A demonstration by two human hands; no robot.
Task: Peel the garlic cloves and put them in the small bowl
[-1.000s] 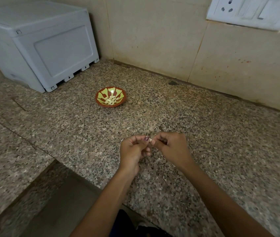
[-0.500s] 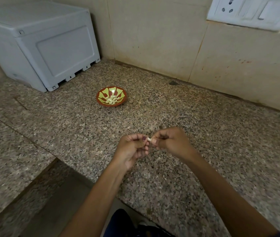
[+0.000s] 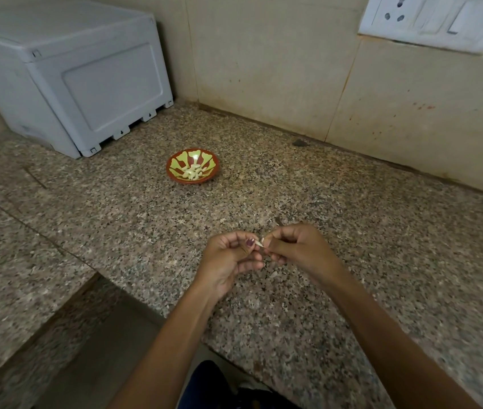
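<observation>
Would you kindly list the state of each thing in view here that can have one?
small bowl: upright on the counter, holding peeled cloves.
peeled cloves: piled in the bowl's middle.
garlic clove: held above the counter, pinched between both hands.
left hand: fingers curled, pinching the clove.
right hand: fingers curled, pinching the clove.
white box: closed, against the wall.

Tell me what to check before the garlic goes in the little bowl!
1. Clove held: ok. The left hand and right hand both pinch the garlic clove.
2. Skin all off: cannot tell, the clove is too small and mostly covered by fingers.
3. Small bowl upright and within sight: ok, on the counter beyond the hands.
4. Room in the bowl: ok, the peeled cloves only cover its bottom.
5. Path to the bowl: ok, bare counter lies between.
</observation>
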